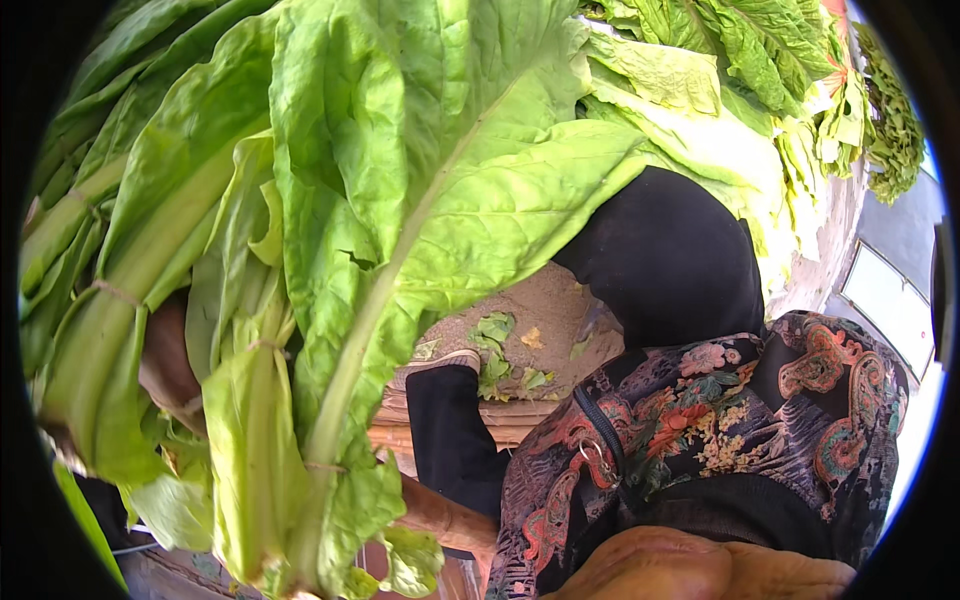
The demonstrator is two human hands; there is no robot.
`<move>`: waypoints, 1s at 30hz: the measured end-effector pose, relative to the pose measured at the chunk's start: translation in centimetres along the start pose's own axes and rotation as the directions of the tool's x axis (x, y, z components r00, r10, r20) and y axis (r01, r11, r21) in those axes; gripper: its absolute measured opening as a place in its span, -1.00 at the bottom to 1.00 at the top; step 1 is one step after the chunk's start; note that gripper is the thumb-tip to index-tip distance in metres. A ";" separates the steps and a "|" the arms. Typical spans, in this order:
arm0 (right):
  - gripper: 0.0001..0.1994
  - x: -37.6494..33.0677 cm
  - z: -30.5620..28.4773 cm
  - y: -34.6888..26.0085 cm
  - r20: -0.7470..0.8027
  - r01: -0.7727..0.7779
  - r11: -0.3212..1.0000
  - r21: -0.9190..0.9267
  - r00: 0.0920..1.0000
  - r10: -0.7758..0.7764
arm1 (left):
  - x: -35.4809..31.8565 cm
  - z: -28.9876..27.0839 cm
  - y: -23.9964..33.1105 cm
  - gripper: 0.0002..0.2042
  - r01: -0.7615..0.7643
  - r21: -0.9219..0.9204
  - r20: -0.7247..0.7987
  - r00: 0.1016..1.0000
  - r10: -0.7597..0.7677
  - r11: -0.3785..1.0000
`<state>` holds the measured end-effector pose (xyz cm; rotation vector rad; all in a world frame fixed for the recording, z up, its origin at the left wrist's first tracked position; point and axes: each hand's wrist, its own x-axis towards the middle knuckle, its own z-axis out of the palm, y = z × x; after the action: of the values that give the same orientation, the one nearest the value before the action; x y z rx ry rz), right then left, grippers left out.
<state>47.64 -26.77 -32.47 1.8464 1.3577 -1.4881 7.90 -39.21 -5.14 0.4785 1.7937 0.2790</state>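
Observation:
Bundles of large green leaves fill the left and middle, close to view. The left bundle (110, 370) has a thin band round its pale stems. A second bundle (245, 430) is also tied, beside a broad leaf (400, 230) with a thick pale midrib and a band near its base. Between the first two bundles shows part of a hand (170, 365), apparently my left hand, touching the stems; its fingers are hidden. A bare forearm (450, 515) runs behind the broad leaf, so its hand is covered; it may be my right arm.
More leafy greens (690, 110) are heaped at the far right, with a darker bunch (893, 120) beyond. Leaf scraps (495, 340) lie on the brown ground near my shoe (455, 360). My black-clothed knee (670, 255) and floral garment (690, 420) take up the lower right.

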 end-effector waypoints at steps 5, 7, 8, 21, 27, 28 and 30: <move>-0.53 -5.6 -1.3 11.0 0.056 0.134 0.990 0.029 0.989 -0.136 | -6.6 10.6 -2.4 -0.44 -0.209 0.124 -0.007 0.977 0.211 0.970; -0.53 -9.0 -1.6 16.6 0.110 0.179 0.982 0.057 0.977 -0.185 | -9.1 15.2 -3.7 -0.42 -0.234 -0.026 -0.237 0.946 0.221 0.972; -0.53 -11.0 -1.8 19.7 0.144 0.185 0.979 0.080 0.970 -0.195 | -9.8 16.5 -3.2 -0.38 -0.239 -0.045 -0.236 0.946 0.222 0.970; -0.49 -21.8 -14.4 38.7 -0.516 0.382 0.924 0.014 0.794 -0.320 | -18.3 25.5 -1.5 -0.50 -0.519 -0.106 -0.297 0.831 0.471 0.848; 0.17 -10.2 -3.6 25.3 -0.544 0.432 0.774 -0.463 0.551 -0.633 | -13.9 26.5 -4.2 -0.50 -0.507 -0.168 -0.284 0.846 0.451 0.846; 0.20 -8.5 -2.8 24.0 -0.473 0.392 0.747 -0.537 0.593 -0.652 | -14.0 27.0 -3.4 -0.49 -0.483 -0.180 -0.263 0.863 0.432 0.857; 0.23 -6.1 -2.0 21.9 -0.355 0.271 0.685 -0.676 0.695 -0.625 | -13.8 26.6 -3.6 -0.47 -0.441 -0.176 -0.280 0.880 0.385 0.880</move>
<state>67.71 -37.51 -31.72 1.6155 2.4117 -0.5186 35.82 -50.33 -2.06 0.6831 1.8427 0.8741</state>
